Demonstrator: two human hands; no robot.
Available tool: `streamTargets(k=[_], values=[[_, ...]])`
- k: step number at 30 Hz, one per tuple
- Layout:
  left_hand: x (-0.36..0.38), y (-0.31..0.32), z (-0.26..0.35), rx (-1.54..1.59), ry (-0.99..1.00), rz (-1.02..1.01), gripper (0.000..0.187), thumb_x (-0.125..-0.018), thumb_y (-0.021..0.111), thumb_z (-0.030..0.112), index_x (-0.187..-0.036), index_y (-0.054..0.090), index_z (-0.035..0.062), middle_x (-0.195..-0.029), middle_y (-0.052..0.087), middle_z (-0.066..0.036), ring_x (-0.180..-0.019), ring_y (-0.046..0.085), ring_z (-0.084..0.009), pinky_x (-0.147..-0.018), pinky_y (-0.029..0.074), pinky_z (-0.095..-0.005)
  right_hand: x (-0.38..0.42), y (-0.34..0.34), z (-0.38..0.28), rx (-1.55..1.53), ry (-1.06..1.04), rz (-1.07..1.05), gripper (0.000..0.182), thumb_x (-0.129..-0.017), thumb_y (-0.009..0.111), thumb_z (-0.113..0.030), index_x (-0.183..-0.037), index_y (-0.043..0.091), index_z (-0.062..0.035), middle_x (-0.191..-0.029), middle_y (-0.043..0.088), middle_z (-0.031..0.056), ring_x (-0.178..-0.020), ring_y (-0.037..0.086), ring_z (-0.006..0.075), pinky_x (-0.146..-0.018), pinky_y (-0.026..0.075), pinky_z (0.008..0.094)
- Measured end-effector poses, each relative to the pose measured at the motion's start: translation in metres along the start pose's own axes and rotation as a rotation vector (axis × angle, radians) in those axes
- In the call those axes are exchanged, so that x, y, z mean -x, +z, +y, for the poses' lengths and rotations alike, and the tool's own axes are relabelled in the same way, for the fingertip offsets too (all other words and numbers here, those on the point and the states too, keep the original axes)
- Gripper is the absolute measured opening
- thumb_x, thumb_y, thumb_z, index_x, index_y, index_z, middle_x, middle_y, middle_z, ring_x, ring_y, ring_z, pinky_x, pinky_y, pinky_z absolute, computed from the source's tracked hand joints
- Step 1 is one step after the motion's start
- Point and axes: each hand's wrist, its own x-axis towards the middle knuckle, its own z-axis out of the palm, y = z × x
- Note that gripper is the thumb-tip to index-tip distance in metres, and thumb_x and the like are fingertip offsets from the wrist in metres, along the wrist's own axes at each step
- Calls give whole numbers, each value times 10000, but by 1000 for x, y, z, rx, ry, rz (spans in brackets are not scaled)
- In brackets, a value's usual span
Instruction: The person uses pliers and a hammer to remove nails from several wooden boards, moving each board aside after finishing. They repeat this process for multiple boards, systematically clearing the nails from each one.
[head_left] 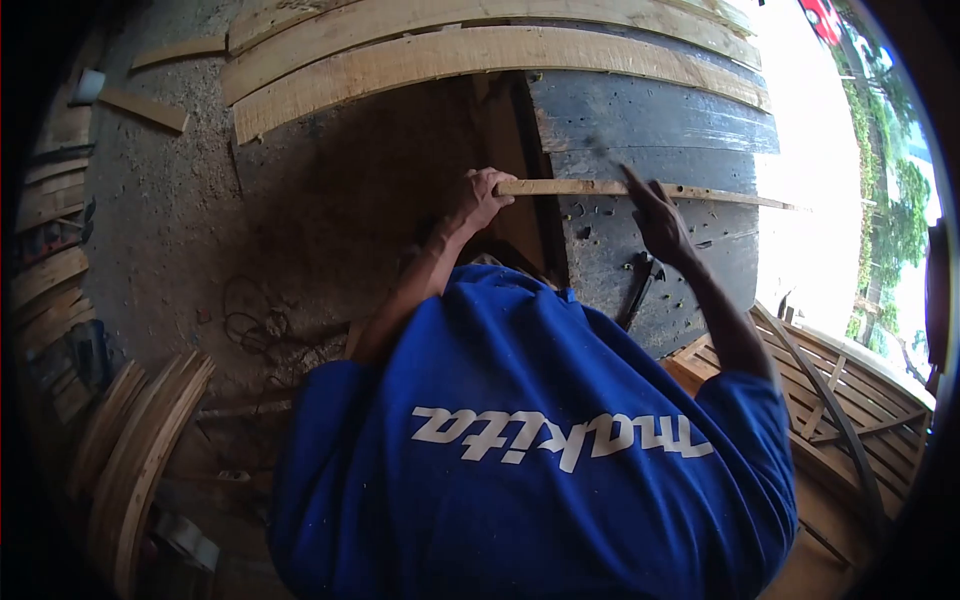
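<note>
My left hand (485, 198) is closed around the near end of a narrow wooden strip (570, 187). The strip runs to the right across a dark, worn work surface (640, 130). Over the strip's middle is my right hand (655, 215), with a finger stretched out and the fingers apart; whether it touches the strip is unclear. A dark tool (642, 285), too small to identify, lies on the surface below my right hand. The blue shirt (540, 400) with white lettering fills the lower middle.
Long wooden boards (480, 55) lie across the top. Curved wood pieces (150, 450) stand at lower left, beside a cable (255, 325) on the dusty floor. A slatted wooden frame (850, 400) is at lower right. More wood is stacked at the far left.
</note>
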Motion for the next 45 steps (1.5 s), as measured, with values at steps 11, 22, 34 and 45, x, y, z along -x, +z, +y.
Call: streamTargets(k=[11, 22, 34, 45], values=[[-67, -14, 96, -382, 226, -292, 962, -726, 829, 649, -1412, 608, 12, -1281, 663, -181, -1247, 578, -384, -1035, 505, -471, 155, 107, 3, -1605, 682, 162, 899, -824, 592, 122, -1642, 327, -140, -1223, 635, 165, -1078, 667, 286, -909, 604, 482], [-59, -2, 85, -430, 168, -399, 376, -824, 831, 221, -1177, 745, 123, -1090, 713, -88, -1054, 654, -328, -931, 556, -453, 189, 131, -4, -1518, 792, 236, 777, -929, 632, 40, -1632, 340, -117, -1153, 651, 101, -1046, 680, 211, -841, 597, 366], [10, -142, -5, -466, 32, -351, 436, -764, 864, 127, -1189, 765, 138, -1117, 730, -67, -1015, 634, -335, -953, 526, -436, 75, -18, 4, 785, 49, -27, 790, -852, 819, -290, -1569, 488, -282, -1394, 549, 107, -1306, 527, 295, -1161, 379, 629], [14, -141, -6, -473, 34, -304, 420, -750, 871, 135, -1159, 782, 157, -1071, 732, -47, -997, 638, -313, -942, 531, -434, -43, -48, -34, 1481, -254, -411, 486, -1012, 622, -322, -1486, 549, -247, -1328, 531, 71, -1402, 458, 275, -1270, 128, 698]])
